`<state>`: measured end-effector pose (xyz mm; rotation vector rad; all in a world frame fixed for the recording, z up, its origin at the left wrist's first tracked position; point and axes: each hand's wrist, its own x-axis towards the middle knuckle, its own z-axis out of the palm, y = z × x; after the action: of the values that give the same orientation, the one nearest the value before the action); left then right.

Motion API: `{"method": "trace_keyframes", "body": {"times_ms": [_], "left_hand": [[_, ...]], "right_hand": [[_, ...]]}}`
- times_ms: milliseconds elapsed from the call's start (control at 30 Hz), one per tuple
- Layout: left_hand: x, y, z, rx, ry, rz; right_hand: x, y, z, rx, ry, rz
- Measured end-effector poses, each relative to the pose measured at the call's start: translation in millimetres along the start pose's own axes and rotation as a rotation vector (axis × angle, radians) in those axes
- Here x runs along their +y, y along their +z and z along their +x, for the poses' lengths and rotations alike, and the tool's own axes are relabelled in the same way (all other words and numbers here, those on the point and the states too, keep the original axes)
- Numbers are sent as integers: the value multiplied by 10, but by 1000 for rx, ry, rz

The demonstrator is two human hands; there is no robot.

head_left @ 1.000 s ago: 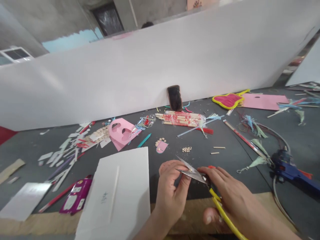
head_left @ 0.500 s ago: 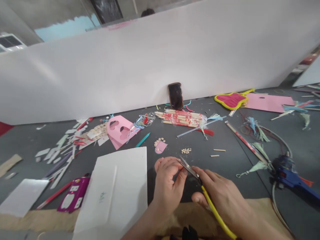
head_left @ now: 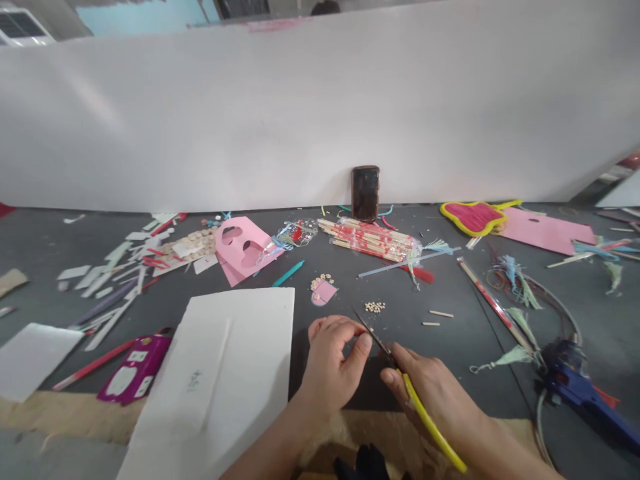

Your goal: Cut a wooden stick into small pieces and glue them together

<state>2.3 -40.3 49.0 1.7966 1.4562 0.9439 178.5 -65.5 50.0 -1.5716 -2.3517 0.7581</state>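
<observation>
My right hand (head_left: 433, 383) is closed round a pair of scissors with yellow handles (head_left: 430, 423). Their dark, narrow blades (head_left: 375, 337) point up and left, crossing just beside the fingertips of my left hand (head_left: 335, 357). The thumb and forefinger of that hand are pinched together; a tiny pale bit seems to show at their tips, too small to name. Just beyond the blades lies a small pile of cut pale wooden bits (head_left: 375, 307). A pink heart-shaped piece (head_left: 324, 292) with small round wooden slices along its edge lies farther left.
A white foam board (head_left: 250, 360) lies left of my hands. Behind are bundled sticks (head_left: 370, 239), a leaning phone (head_left: 365, 193) and a pink cut-out card (head_left: 245, 250). Two short sticks (head_left: 441, 314) and a blue glue gun (head_left: 575, 373) with its cable are at right.
The view has shifted a little. The scissors have turned slightly, their blades now looking narrower and darker beside my left fingertips. My left hand keeps its pinch.
</observation>
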Motion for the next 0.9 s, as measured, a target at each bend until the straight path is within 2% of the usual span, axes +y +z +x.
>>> {"method": "trace_keyframes", "body": {"times_ms": [200,400,667,767,900], "left_hand": [[-49,8,37,-168,-69,-143],[-63,77,-14,-136,-51,-162],[-13,-7,-2,-219,-71,-235],[-14,28,-19,-242,-141,-300],[-49,147,-52,-348,-272,-558]], "right_hand": [[-23,26,16,0,45,62],[-105,1,-13,-76,112,138],[-113,-43,-54,-14,114,249],[-82,-26,-48,-9,108,273],[-73,-20,-41,-64,89,300]]}}
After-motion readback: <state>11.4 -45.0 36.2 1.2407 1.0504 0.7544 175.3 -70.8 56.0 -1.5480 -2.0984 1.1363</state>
